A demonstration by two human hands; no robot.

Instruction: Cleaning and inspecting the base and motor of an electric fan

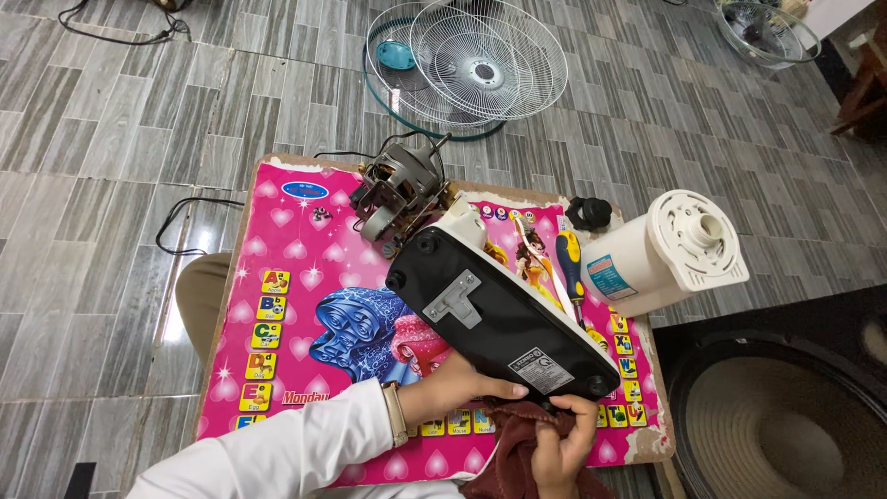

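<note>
Maroon cloth [517, 453] is bunched in the right hand [559, 444], pressed to the near end of a smooth black oval fan base [504, 314]; the left hand [453, 388] grips its lower edge. It lies underside-up on the pink tabletop [277, 370], beside one bare motor [397, 189], one screwdriver [571, 268] and one cream plastic cylinder [665, 249]. Two wire grilles [471, 65] rest on the tiled floor.
</note>
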